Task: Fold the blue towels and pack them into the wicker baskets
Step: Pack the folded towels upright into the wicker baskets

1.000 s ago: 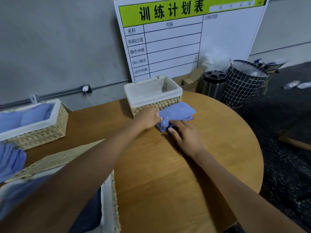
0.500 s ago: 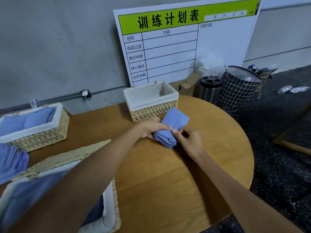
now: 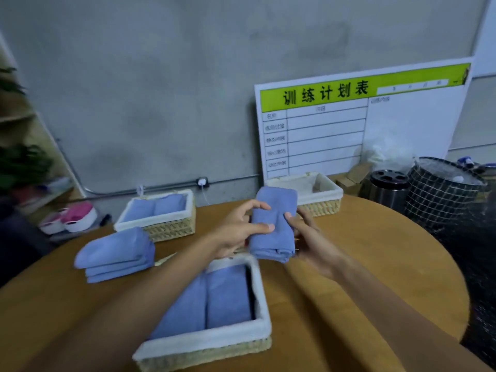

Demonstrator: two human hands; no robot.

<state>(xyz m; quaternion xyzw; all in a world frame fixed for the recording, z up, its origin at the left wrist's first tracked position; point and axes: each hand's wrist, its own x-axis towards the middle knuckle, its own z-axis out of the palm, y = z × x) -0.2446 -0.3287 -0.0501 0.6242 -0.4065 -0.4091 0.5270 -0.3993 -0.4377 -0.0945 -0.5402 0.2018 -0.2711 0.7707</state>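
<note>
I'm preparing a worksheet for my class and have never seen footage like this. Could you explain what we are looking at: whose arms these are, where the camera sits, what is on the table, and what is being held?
No machine here: a person wears a camera on the head, looking down at their own arms. The left hand and right hand together hold a folded blue towel above a round wooden table. On it stand three wicker baskets: the near basket and the left basket contain towels, the far basket looks empty. A stack of folded towels lies on the left.
</note>
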